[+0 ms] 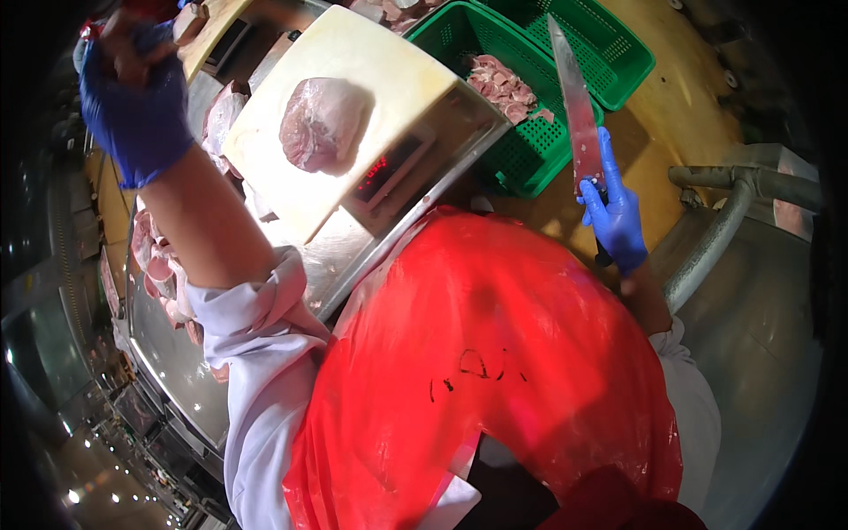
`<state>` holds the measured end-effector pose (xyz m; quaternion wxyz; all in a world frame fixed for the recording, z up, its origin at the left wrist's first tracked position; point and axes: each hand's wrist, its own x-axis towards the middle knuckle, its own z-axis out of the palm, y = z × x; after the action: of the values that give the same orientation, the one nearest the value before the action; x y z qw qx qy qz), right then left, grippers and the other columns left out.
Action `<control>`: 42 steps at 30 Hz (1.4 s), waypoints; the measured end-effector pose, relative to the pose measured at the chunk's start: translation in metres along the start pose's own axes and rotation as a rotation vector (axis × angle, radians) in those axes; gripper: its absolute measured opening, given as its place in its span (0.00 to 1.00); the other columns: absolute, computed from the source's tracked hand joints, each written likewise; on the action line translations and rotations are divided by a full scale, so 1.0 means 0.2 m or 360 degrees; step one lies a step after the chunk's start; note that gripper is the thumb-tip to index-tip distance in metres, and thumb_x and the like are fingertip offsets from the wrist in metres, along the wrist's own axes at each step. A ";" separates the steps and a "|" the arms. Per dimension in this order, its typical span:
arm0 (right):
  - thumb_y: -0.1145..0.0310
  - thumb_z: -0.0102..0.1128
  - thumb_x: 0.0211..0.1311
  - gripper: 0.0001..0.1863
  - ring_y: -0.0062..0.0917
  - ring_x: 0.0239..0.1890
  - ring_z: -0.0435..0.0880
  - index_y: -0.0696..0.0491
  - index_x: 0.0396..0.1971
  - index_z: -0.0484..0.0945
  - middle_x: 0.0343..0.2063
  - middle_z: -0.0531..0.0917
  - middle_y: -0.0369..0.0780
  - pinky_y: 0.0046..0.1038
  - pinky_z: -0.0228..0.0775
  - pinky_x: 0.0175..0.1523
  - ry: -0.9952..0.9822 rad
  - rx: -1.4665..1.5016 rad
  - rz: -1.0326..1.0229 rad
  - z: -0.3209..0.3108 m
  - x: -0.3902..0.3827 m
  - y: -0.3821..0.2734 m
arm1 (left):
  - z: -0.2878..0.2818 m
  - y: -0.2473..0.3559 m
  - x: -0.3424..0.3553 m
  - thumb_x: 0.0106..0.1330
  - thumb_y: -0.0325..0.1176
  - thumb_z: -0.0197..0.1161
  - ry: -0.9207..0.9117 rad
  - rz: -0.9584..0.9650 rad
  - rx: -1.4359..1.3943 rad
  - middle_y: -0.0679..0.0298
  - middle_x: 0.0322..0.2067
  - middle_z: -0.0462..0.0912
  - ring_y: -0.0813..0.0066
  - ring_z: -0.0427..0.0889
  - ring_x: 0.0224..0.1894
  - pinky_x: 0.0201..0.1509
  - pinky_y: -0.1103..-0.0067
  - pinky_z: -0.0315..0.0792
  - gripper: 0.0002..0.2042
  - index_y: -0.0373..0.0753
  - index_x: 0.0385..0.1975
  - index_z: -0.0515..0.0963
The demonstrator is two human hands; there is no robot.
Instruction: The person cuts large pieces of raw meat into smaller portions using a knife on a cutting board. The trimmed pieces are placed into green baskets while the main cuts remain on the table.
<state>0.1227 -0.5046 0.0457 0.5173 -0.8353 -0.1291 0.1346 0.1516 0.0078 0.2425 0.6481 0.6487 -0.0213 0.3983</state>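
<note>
My right hand (616, 216), in a blue glove, grips a long knife (579, 106) by its dark handle, blade pointing up, beside the green crates. My left hand (132, 106), also blue-gloved, is raised at the upper left; its fingers are blurred around a dark brownish-pink area I cannot make out. A rounded pale-pink piece of meat (322, 122) rests on a cream cutting board (402, 79), which sits over a scale (384, 181) with a red display.
Green perforated crates (539, 163) stand at the right, one holding meat scraps (499, 88). More meat (159, 261) lies on the steel table (159, 344) at left. A metal rail (707, 252) runs at right. My red apron (468, 353) fills the lower middle.
</note>
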 end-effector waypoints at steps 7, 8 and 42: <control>0.74 0.53 0.73 0.40 0.15 0.20 0.68 0.38 0.80 0.49 0.24 0.77 0.35 0.23 0.69 0.27 -0.0124 0.0035 0.0021 -0.14 0.21 0.12 | 0.66 -0.59 -0.30 0.71 0.40 0.65 -0.0361 -0.0936 -0.0083 0.61 0.39 0.84 0.75 0.81 0.40 0.45 0.78 0.75 0.14 0.36 0.46 0.79; 0.74 0.52 0.73 0.40 0.15 0.20 0.68 0.38 0.80 0.49 0.24 0.77 0.34 0.23 0.69 0.27 -0.0158 0.0024 0.0039 -0.16 0.23 0.12 | 0.61 -0.67 -0.38 0.71 0.42 0.66 -0.0462 -0.1290 0.0097 0.59 0.45 0.85 0.73 0.83 0.50 0.55 0.74 0.76 0.17 0.37 0.52 0.79; 0.78 0.52 0.70 0.42 0.14 0.19 0.71 0.40 0.80 0.47 0.23 0.79 0.34 0.22 0.71 0.24 -0.0437 0.0069 -0.0153 0.07 0.48 0.05 | -0.54 -0.92 -0.18 0.70 0.39 0.68 0.0237 -0.0264 0.0866 0.50 0.62 0.76 0.62 0.77 0.62 0.63 0.72 0.74 0.30 0.31 0.67 0.67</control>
<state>0.2084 -0.4623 0.0223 0.5184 -0.7905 -0.2355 0.2254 0.1749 0.1128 0.0539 0.4803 0.7673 0.1869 0.3816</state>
